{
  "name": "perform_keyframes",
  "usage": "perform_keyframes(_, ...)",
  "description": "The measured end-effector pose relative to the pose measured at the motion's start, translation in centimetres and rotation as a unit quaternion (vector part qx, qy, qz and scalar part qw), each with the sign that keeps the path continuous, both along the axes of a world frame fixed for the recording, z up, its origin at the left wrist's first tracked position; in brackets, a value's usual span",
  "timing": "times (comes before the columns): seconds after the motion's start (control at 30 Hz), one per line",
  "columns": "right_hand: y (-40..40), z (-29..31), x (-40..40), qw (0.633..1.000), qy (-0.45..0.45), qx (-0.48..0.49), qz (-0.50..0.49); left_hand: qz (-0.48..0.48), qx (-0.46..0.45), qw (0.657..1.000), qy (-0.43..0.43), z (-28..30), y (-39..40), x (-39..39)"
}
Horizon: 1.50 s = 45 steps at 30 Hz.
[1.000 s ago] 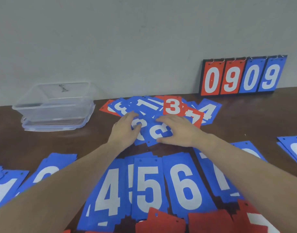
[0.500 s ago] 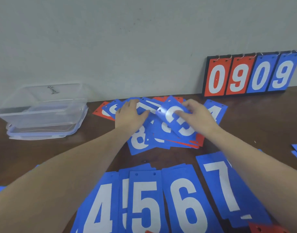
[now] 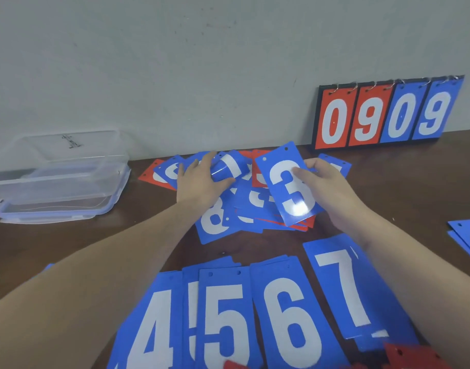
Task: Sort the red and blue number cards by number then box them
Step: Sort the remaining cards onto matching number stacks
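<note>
A loose pile of blue and red number cards (image 3: pixel 244 209) lies at the back middle of the brown table (image 3: pixel 401 187). My right hand (image 3: pixel 324 187) holds a blue 3 card (image 3: pixel 287 185) lifted and tilted above the pile. My left hand (image 3: pixel 201 182) grips the edge of a blue card (image 3: pixel 228 169) that bends upward in the pile. A blue 8 card (image 3: pixel 215 222) sticks out under my left wrist. Sorted blue cards lie in a near row: the 4 (image 3: pixel 154 323), 5 (image 3: pixel 223 318), 6 (image 3: pixel 292 320) and 7 (image 3: pixel 343 288).
A clear plastic box (image 3: pixel 60 166) stands on its lid at the back left. A scoreboard stand (image 3: pixel 385 113) showing 0 9 0 9 leans on the wall at the back right. More blue cards (image 3: pixel 468 238) lie at the right edge, red cards (image 3: pixel 404 355) near the bottom.
My right hand has pulled the blue 3 card out of the pile and raised it. My left hand moved farther back and now curls a blue card upward.
</note>
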State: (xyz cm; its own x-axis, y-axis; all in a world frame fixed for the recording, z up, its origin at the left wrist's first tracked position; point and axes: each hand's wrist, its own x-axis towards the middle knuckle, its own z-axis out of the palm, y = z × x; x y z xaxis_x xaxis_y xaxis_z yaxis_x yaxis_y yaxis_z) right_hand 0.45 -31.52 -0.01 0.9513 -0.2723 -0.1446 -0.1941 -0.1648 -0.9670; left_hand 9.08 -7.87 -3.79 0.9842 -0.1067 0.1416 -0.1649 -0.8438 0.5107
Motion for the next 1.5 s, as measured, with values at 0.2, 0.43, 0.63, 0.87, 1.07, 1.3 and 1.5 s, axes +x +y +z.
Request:
perform_keyframes(0.2, 1.4, 0.6, -3.7, 1.000, 0.003, -0.012, 0.010, -0.038, -0.102, 0.994, -0.008, 1.9, 2.0, -4.1)
perform_keyframes(0.43, 4.7, 1.7, -8.2, 1.000, -0.013, 0.013, 0.010, -0.076, -0.294, 0.951, 0.054, 2.6, 5.5, -10.2)
perform_keyframes(0.63, 7.4, 1.5, -11.5, 1.000, -0.017, 0.006, 0.018, -0.106, -0.321, 0.938, 0.079, 3.1, 8.2, -15.8)
perform_keyframes(0.87, 11.0, 1.6, -14.7, 1.000, -0.006, 0.023, 0.020, -0.047, -0.382, 0.917, 0.107, 3.7, 11.3, -19.9)
perform_keyframes(1.07, 14.6, 2.3, -15.9, 0.999, 0.001, 0.026, 0.033, 0.065, -0.423, 0.900, 0.087, 4.0, 15.5, -22.5)
perform_keyframes(1.3, 19.9, 2.4, -17.1, 0.998, 0.002, 0.023, 0.065, 0.136, -0.393, 0.908, 0.039, 4.3, 21.7, -26.0)
perform_keyframes(1.5, 24.0, 1.6, -17.8, 0.993, 0.007, 0.030, 0.113, 0.189, -0.366, 0.911, 0.008, 3.7, 27.1, -26.9)
